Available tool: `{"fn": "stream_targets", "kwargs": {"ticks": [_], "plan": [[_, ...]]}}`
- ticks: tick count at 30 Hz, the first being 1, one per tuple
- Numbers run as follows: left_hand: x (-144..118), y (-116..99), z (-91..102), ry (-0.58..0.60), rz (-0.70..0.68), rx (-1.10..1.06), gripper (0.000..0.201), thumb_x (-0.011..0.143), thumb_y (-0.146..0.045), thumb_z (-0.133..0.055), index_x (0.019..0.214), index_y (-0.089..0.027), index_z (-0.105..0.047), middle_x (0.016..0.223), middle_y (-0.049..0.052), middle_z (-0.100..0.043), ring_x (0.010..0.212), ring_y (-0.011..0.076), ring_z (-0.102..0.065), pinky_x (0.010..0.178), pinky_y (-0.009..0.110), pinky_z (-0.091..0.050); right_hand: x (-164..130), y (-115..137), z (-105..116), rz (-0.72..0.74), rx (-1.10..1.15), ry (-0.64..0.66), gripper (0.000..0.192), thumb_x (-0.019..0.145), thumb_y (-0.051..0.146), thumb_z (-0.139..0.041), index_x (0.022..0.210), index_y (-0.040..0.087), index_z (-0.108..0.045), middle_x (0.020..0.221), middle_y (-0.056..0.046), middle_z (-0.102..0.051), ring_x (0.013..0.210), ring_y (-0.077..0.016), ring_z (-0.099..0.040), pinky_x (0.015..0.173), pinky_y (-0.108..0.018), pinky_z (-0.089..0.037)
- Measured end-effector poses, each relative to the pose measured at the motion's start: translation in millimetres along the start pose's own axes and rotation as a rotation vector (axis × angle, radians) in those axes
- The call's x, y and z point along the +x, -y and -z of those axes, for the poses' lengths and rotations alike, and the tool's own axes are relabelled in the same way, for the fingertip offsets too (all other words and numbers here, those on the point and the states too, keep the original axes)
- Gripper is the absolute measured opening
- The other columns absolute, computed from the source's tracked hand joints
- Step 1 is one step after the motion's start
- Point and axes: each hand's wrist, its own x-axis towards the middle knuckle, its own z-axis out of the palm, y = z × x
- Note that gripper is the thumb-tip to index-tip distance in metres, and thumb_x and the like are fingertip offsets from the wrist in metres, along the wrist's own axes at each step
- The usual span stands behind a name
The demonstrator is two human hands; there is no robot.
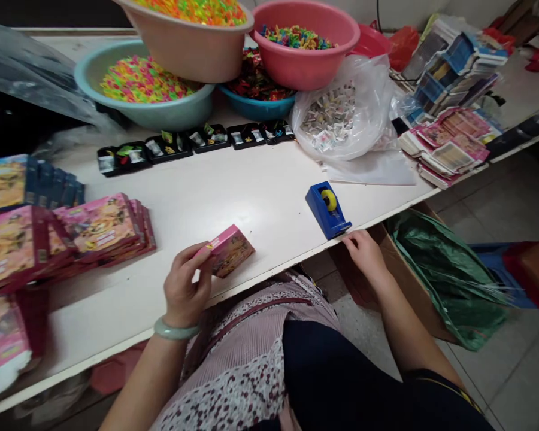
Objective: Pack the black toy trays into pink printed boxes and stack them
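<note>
Head view: slim, pink-edged, picture-printed box

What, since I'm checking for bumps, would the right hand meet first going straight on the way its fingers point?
Most likely the blue tape dispenser; the right hand points at its near end by the table edge, though whether the fingertips touch it is unclear.

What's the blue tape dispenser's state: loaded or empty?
Loaded: a yellow roll sits in the tape dispenser. Cannot tell how much tape is left on it.
</note>
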Motion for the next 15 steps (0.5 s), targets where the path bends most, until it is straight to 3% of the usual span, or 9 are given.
{"fn": "stream_targets", "kwargs": {"ticks": [2,5,8,10,12,15], "plan": [[0.1,-5.2,-0.2,0.015,-0.002,-0.012,0.036,0.083,-0.010,-0.064,0.115,-0.023,-0.057,0.108,0.007,-0.062,0.096,0.0174,-0.063,0.077,0.029,-0.055,-11.4,18.9,-2.6,-0.022,0.179,0.141,0.030,0.084,0.046,-0.056,0.079,0.019,-0.067,0.077,-0.006,-0.065,0.071,-0.0200,-0.061,0.072,-0.036,-0.051],[0.6,-14.0,0.8,0.025,-0.008,-0.023,0.028,0.084,-0.011,-0.063,0.108,-0.022,-0.056,0.100,0.005,-0.062,0.089,0.0144,-0.062,0.072,0.026,-0.054,-24.2,73.0,-19.3,0.018,0.545,0.384,0.024,0.082,0.042,-0.063,0.087,0.021,-0.072,0.073,-0.002,-0.067,0.059,-0.0141,-0.060,0.061,-0.029,-0.051],[1.9,-18.0,4.8,0.088,0.022,-0.019,0.021,0.088,-0.014,-0.058,0.107,-0.021,-0.053,0.095,0.004,-0.061,0.083,0.0127,-0.061,0.066,0.022,-0.051,-26.1,137.2,-47.4,0.110,0.813,0.533,0.019,0.079,0.038,-0.067,0.090,0.024,-0.076,0.075,-0.002,-0.069,0.060,-0.0127,-0.059,0.061,-0.029,-0.053],[4.0,-19.2,9.6,0.147,0.023,0.041,0.028,0.090,-0.019,-0.056,0.118,-0.021,-0.050,0.092,0.005,-0.060,0.077,0.0129,-0.059,0.063,0.022,-0.049,-22.1,169.7,-68.9,0.122,0.915,0.592,0.025,0.078,0.037,-0.069,0.098,0.025,-0.075,0.076,-0.002,-0.070,0.060,-0.0121,-0.059,0.063,-0.031,-0.054],[7.9,-19.9,15.0,0.223,-0.032,0.141,0.041,0.093,-0.023,-0.050,0.133,-0.022,-0.040,0.090,0.004,-0.058,0.073,0.0137,-0.056,0.061,0.023,-0.047,-15.4,187.8,-88.7,0.096,0.939,0.622,0.039,0.077,0.039,-0.069,0.113,0.026,-0.070,0.078,-0.001,-0.069,0.058,-0.0108,-0.057,0.063,-0.032,-0.054],[15.9,-17.7,21.9,0.378,-0.111,0.258,0.048,0.096,-0.024,-0.041,0.143,-0.027,-0.031,0.092,0.005,-0.055,0.073,0.0145,-0.055,0.060,0.023,-0.046,-4.2,194.6,-107.8,0.055,0.882,0.639,0.060,0.076,0.045,-0.067,0.131,0.022,-0.058,0.073,0.001,-0.066,0.051,-0.0091,-0.051,0.056,-0.030,-0.050]]}}
